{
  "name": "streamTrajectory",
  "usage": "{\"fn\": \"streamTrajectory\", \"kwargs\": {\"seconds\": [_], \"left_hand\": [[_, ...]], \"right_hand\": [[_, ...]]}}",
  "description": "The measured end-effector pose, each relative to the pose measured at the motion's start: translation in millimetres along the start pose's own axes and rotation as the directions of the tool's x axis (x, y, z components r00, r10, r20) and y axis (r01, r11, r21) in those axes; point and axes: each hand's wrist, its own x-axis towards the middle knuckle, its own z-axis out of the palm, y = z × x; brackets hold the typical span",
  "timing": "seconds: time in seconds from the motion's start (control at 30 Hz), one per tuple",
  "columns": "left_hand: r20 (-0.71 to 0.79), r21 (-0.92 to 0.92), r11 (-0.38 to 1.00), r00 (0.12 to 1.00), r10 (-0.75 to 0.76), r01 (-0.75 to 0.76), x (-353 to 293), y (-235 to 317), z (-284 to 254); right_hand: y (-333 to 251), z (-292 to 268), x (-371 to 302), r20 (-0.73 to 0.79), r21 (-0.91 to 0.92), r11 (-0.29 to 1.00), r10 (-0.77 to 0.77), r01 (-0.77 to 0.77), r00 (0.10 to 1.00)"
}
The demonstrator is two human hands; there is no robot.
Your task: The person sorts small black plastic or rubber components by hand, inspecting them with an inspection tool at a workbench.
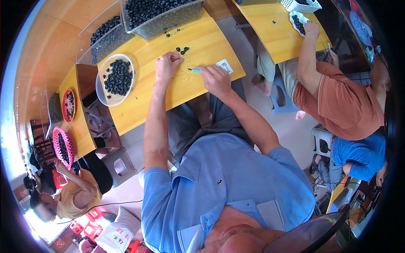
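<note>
My left hand (168,68) is closed in a pinch above the yellow wooden table (147,90); whatever lies between its fingertips is too small to make out. A few small, round black pieces (182,51) sit on the wood just beyond those fingers. My right hand (217,80) grips a slim blue-handled tool (195,70), its dark tip pointing left toward my left hand. Dark crumbs are scattered on the wood between the two hands. A white printed card (224,65) lies beyond my right hand.
Left of my hands stands a round pale bowl (99,86) partly filled with black pieces. Clear bins (162,26) full of them line the far edge. Two people sit at the right, one handling a white dish (294,16); another sits left by a pink basket (56,139).
</note>
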Motion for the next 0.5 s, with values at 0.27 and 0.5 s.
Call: {"fn": "streamTrajectory", "kwargs": {"seconds": [0.27,0.5], "left_hand": [[0.103,0.155,0.988,0.995,-0.010,-0.007,-4,19,-18],[0.112,0.250,0.968,0.994,-0.010,-0.018,-15,25,-22]], "right_hand": [[-1,-2,2,0.015,-0.017,1.000,0.006,-0.006,1.000],[-1,-2,2,0.004,-0.009,1.000,-0.004,0.004,1.000]]}}
